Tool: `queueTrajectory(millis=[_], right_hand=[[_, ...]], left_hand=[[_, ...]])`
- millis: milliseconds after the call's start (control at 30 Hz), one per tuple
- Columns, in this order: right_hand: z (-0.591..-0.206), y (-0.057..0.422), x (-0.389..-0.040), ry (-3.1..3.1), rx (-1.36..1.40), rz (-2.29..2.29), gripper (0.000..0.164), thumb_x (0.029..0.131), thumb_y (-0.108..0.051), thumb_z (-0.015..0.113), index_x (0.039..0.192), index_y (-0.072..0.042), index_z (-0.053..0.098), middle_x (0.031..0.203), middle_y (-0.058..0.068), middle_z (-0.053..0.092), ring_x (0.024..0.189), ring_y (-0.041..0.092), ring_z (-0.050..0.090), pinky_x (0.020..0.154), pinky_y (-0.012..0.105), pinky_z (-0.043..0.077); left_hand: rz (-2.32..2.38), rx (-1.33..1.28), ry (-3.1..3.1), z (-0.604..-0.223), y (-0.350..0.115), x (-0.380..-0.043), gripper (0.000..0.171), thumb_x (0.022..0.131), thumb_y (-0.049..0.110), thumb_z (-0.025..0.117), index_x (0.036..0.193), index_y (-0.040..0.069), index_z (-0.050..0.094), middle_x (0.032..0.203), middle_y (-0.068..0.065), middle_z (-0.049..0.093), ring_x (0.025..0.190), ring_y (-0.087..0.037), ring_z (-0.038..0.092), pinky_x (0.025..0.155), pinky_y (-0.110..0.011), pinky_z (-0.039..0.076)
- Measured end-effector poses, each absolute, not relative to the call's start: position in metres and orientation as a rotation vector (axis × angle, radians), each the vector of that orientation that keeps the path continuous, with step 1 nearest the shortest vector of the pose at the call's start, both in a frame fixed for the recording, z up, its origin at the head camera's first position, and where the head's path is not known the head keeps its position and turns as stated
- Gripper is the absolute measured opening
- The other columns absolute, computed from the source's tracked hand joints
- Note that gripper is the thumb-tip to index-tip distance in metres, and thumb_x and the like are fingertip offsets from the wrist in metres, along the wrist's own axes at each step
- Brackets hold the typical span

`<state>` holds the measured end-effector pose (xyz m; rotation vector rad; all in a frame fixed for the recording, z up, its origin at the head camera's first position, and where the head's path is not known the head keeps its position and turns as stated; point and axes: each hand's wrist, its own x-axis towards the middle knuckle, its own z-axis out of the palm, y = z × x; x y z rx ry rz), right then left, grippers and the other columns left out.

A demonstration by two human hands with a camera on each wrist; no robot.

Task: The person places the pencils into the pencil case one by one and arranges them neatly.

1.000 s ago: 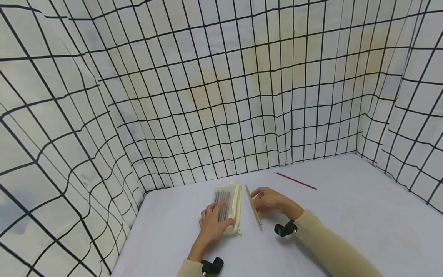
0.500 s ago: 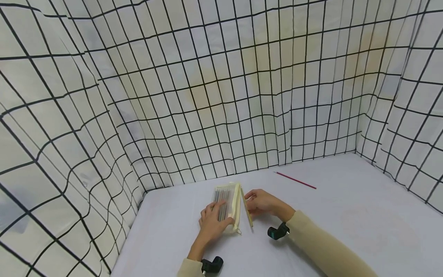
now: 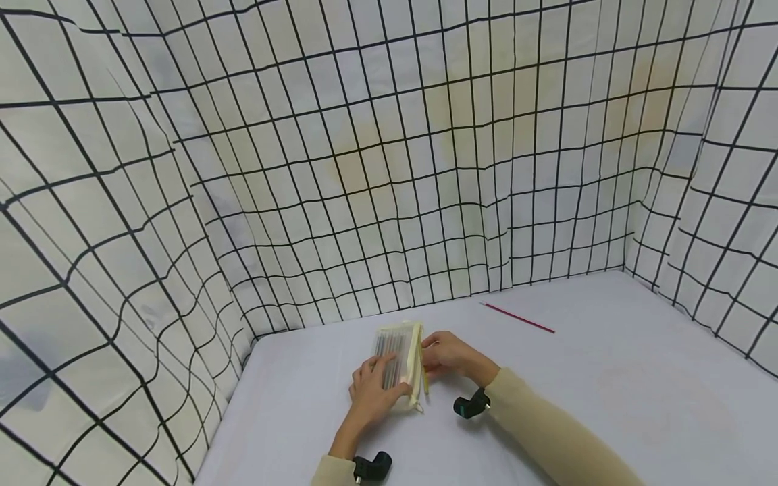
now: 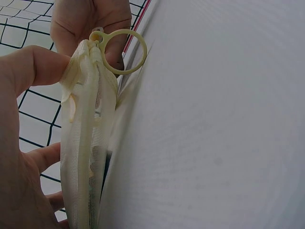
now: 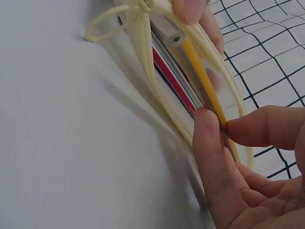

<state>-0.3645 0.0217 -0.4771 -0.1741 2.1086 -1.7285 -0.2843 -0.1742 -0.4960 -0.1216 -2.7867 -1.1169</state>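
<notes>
A cream zip pencil case (image 3: 401, 331) with see-through mesh lies on the table, its side mouth gaping in the right wrist view. Several pencils (image 5: 174, 83), one of them red, lie inside it. My left hand (image 3: 371, 391) holds the case, fingers spread over the upper face and thumb at the mouth's rim near the zip's ring pull (image 4: 144, 47). With thumb and forefinger, my right hand (image 3: 452, 354) pinches a yellow pencil (image 5: 198, 67). That pencil lies lengthwise within the mouth, beside the pencils inside; its far end is hidden behind the fingers.
A red pencil (image 3: 519, 318) lies alone on the white tabletop (image 3: 608, 378), behind and right of my right hand. White walls with a black grid (image 3: 425, 169) rise at the table's back and sides.
My right hand has moved left with the yellow pencil, from beside the pencil case to its open mouth. The left hand and the case have stayed in place.
</notes>
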Motion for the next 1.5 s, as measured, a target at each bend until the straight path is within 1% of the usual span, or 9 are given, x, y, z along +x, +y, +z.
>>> queueTrajectory(millis=[167, 333, 433, 600, 733, 833, 1000, 1267, 1500], right_hand=[[-0.479, 0.012, -0.364, 2.122, -0.148, -1.722, 0.052, 0.084, 0.002, 0.070, 0.132, 0.007, 0.051, 0.101, 0.017, 0.071, 0.079, 0.021, 0.071, 0.066, 0.031, 0.061], [-0.479, 0.004, -0.363, 2.141, -0.126, -1.723, 0.050, 0.084, 0.000, 0.070, 0.130, 0.006, 0.052, 0.101, 0.017, 0.068, 0.079, 0.022, 0.069, 0.065, 0.031, 0.061], [-0.480, 0.001, -0.363, 2.137, -0.114, -1.730, 0.048, 0.085, -0.001, 0.070, 0.129, 0.005, 0.052, 0.097, 0.016, 0.069, 0.077, 0.021, 0.068, 0.064, 0.030, 0.061], [-0.482, -0.003, -0.364, 2.126, -0.085, -1.751, 0.045, 0.084, 0.003, 0.066, 0.127, 0.005, 0.053, 0.091, 0.014, 0.068, 0.071, 0.018, 0.066, 0.061, 0.027, 0.060], [-0.484, -0.003, -0.363, 2.124, -0.086, -1.782, 0.040, 0.082, 0.008, 0.062, 0.122, 0.006, 0.056, 0.084, 0.012, 0.066, 0.068, 0.016, 0.064, 0.060, 0.026, 0.060], [-0.485, 0.000, -0.363, 2.134, -0.099, -1.794, 0.040, 0.080, 0.009, 0.060, 0.120, 0.007, 0.057, 0.080, 0.011, 0.064, 0.064, 0.015, 0.063, 0.059, 0.026, 0.059], [-0.486, 0.009, -0.366, 2.170, -0.117, -1.777, 0.040, 0.081, 0.008, 0.060, 0.121, 0.006, 0.059, 0.078, 0.011, 0.065, 0.059, 0.015, 0.064, 0.056, 0.026, 0.058], [-0.478, 0.041, -0.374, 2.387, -0.249, -1.659, 0.032, 0.088, 0.001, 0.063, 0.120, 0.003, 0.062, 0.088, 0.012, 0.068, 0.070, 0.018, 0.067, 0.063, 0.030, 0.059], [-0.471, 0.080, -0.387, 2.514, -0.262, -1.621, 0.032, 0.092, -0.005, 0.064, 0.123, 0.002, 0.061, 0.091, 0.010, 0.066, 0.075, 0.020, 0.066, 0.066, 0.032, 0.060]], left_hand=[[-1.114, -0.117, -2.789, -0.497, -0.175, -0.285, 0.077, 0.074, 0.042, 0.073, 0.145, 0.019, 0.055, 0.152, -0.020, 0.040, 0.140, -0.046, 0.029, 0.108, -0.072, 0.022], [-1.119, -0.118, -2.788, -0.498, -0.175, -0.284, 0.076, 0.075, 0.041, 0.073, 0.145, 0.019, 0.055, 0.153, -0.019, 0.040, 0.139, -0.046, 0.029, 0.108, -0.072, 0.022], [-1.113, -0.120, -2.787, -0.498, -0.175, -0.283, 0.075, 0.076, 0.040, 0.073, 0.145, 0.019, 0.055, 0.153, -0.019, 0.040, 0.139, -0.046, 0.029, 0.108, -0.072, 0.022], [-1.108, -0.124, -2.784, -0.497, -0.175, -0.283, 0.074, 0.077, 0.039, 0.072, 0.145, 0.018, 0.055, 0.152, -0.019, 0.040, 0.139, -0.046, 0.029, 0.107, -0.072, 0.022], [-1.115, -0.124, -2.782, -0.498, -0.175, -0.283, 0.073, 0.077, 0.039, 0.072, 0.145, 0.018, 0.055, 0.152, -0.019, 0.040, 0.139, -0.046, 0.029, 0.107, -0.072, 0.022], [-1.121, -0.127, -2.780, -0.498, -0.175, -0.284, 0.073, 0.077, 0.040, 0.072, 0.145, 0.017, 0.054, 0.152, -0.019, 0.040, 0.139, -0.046, 0.029, 0.108, -0.072, 0.021], [-1.126, -0.128, -2.779, -0.499, -0.175, -0.285, 0.075, 0.076, 0.041, 0.072, 0.145, 0.017, 0.055, 0.152, -0.020, 0.040, 0.139, -0.045, 0.029, 0.108, -0.073, 0.021], [-1.146, -0.130, -2.778, -0.499, -0.175, -0.285, 0.076, 0.075, 0.042, 0.073, 0.145, 0.018, 0.055, 0.152, -0.020, 0.041, 0.140, -0.046, 0.028, 0.108, -0.073, 0.020], [-1.155, -0.136, -2.781, -0.498, -0.175, -0.285, 0.077, 0.075, 0.042, 0.073, 0.146, 0.018, 0.054, 0.154, -0.021, 0.039, 0.141, -0.047, 0.027, 0.109, -0.073, 0.019]])
